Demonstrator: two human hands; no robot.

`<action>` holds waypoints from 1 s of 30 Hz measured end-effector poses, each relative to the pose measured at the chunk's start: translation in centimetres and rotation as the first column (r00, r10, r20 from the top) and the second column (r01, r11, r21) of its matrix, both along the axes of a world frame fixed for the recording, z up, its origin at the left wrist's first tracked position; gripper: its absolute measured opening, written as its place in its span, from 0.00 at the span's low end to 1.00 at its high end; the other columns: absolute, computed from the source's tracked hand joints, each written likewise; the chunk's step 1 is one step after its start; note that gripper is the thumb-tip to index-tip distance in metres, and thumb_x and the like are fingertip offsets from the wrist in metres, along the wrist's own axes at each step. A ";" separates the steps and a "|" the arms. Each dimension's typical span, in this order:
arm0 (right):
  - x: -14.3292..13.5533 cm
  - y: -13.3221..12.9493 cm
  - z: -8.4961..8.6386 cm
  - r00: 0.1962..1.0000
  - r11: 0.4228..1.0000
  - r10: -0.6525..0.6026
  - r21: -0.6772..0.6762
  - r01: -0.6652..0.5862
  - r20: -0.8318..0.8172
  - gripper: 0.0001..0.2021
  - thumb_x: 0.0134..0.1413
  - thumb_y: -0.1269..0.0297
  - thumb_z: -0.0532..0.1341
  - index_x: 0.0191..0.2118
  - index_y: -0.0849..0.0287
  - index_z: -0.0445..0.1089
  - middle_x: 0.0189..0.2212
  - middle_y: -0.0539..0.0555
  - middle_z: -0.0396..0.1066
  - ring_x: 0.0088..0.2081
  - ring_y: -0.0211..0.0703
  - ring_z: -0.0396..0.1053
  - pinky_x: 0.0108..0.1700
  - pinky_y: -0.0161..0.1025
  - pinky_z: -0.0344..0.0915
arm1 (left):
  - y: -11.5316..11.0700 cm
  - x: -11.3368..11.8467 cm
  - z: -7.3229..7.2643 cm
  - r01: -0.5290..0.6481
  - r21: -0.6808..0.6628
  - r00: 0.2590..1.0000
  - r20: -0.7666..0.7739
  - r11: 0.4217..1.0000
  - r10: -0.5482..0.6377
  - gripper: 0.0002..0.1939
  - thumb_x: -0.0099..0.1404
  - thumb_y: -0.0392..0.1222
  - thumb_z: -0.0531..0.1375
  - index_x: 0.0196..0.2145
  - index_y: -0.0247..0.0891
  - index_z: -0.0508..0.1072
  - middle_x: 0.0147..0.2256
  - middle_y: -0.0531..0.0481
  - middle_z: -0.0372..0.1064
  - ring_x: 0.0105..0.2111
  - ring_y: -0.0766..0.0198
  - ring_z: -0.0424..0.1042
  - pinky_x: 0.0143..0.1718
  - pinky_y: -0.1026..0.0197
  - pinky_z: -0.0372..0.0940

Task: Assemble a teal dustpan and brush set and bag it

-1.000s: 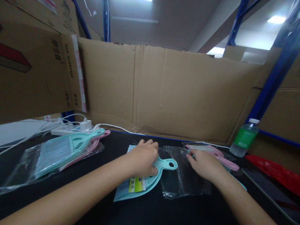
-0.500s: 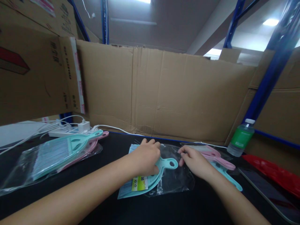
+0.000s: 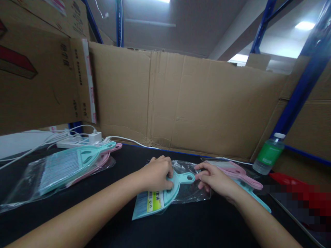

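A set (image 3: pixel 62 168) lies bagged at left; on the worktop (image 3: pixel 160 236), the dustpan's (image 3: pixel 172 193) body is outside the bag (image 3: pixel 196 195), its handle (image 3: pixel 182 178) perhaps within. The left hand (image 3: pixel 159 174), palm down, grasps the dustpan; the right hand (image 3: pixel 212 179), fingers parted, is beside the handle, its hold unclear.

At 12 o'clock, a dustpan set (image 3: pixel 176 188) lies on the table (image 3: pixel 116 225) under your left hand (image 3: pixel 159 174). A plastic bag (image 3: pixel 187 196) lies at its 3 o'clock, by your right hand (image 3: pixel 214 179). At 10, bagged dustpans (image 3: pixel 64 167) lie in front of a power strip (image 3: pixel 66 143). A bottle (image 3: pixel 269 154) stands at 2. Behind is a cardboard wall (image 3: pixel 196 110).
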State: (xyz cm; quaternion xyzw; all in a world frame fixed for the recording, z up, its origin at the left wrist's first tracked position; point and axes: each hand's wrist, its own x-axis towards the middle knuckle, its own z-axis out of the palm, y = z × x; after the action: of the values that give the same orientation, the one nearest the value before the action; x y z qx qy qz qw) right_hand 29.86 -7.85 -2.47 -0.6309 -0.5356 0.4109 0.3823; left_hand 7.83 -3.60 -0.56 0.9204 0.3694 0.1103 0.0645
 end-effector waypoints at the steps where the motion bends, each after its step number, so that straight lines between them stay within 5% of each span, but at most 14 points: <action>1: -0.1 -0.1 0.1 1.000 1.000 -0.003 -0.014 0.003 0.003 0.14 0.49 0.75 0.56 0.44 0.60 0.62 0.24 0.49 0.73 0.17 0.32 0.66 0.18 0.28 0.57 | 0.1 -0.1 -0.1 -0.001 -0.024 1.000 0.021 1.000 0.002 0.09 0.50 0.46 0.62 0.29 0.43 0.76 0.40 0.49 0.67 0.46 0.54 0.63 0.46 0.53 0.56; 7: -0.5 0.1 0.0 1.000 0.997 -0.019 -0.069 0.019 -0.002 0.12 0.52 0.74 0.56 0.44 0.59 0.61 0.21 0.48 0.71 0.17 0.34 0.68 0.16 0.28 0.57 | 2.4 -2.1 0.0 0.079 -0.193 0.985 0.163 0.978 -0.048 0.12 0.54 0.44 0.59 0.35 0.40 0.77 0.41 0.48 0.70 0.40 0.59 0.69 0.42 0.60 0.60; 13: -0.6 0.1 -0.3 1.000 0.997 -0.012 -0.081 0.012 0.007 0.07 0.53 0.70 0.58 0.35 0.57 0.56 0.19 0.45 0.70 0.13 0.31 0.64 0.16 0.26 0.56 | 4.0 -3.5 0.6 0.021 -0.357 0.896 0.420 0.934 0.140 0.06 0.60 0.40 0.51 0.33 0.38 0.66 0.32 0.50 0.75 0.33 0.62 0.72 0.33 0.63 0.62; 20: -0.6 0.3 -0.5 1.000 0.999 -0.016 -0.042 0.017 0.006 0.08 0.52 0.68 0.59 0.33 0.56 0.56 0.20 0.46 0.71 0.20 0.34 0.70 0.16 0.26 0.55 | 3.7 -3.1 0.4 -0.142 -0.072 0.944 0.292 0.987 0.157 0.04 0.57 0.38 0.53 0.29 0.39 0.67 0.27 0.51 0.71 0.27 0.63 0.69 0.26 0.64 0.56; 25: -0.7 0.6 -0.8 0.999 0.998 -0.038 -0.058 0.036 -0.035 0.07 0.52 0.70 0.58 0.34 0.56 0.57 0.22 0.47 0.71 0.21 0.36 0.71 0.16 0.26 0.55 | 3.1 -2.3 0.1 -0.058 -0.361 0.920 0.343 0.931 0.190 0.08 0.59 0.42 0.53 0.37 0.40 0.65 0.27 0.52 0.75 0.25 0.63 0.72 0.24 0.65 0.59; 30: -0.8 0.7 -0.8 0.996 0.996 -0.056 -0.078 0.050 -0.073 0.05 0.53 0.72 0.56 0.34 0.56 0.58 0.25 0.47 0.72 0.23 0.36 0.72 0.15 0.26 0.56 | 2.2 -0.7 -0.8 -0.044 -0.450 0.912 0.346 0.892 0.219 0.15 0.57 0.48 0.57 0.41 0.41 0.66 0.28 0.53 0.76 0.22 0.65 0.70 0.20 0.66 0.57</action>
State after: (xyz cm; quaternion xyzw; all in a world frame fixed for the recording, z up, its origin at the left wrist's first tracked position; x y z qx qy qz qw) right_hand 29.11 -7.13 -3.31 -0.6430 -0.4879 0.4441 0.3890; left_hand 7.12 -1.38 -1.41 0.8149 0.4270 0.2092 0.3313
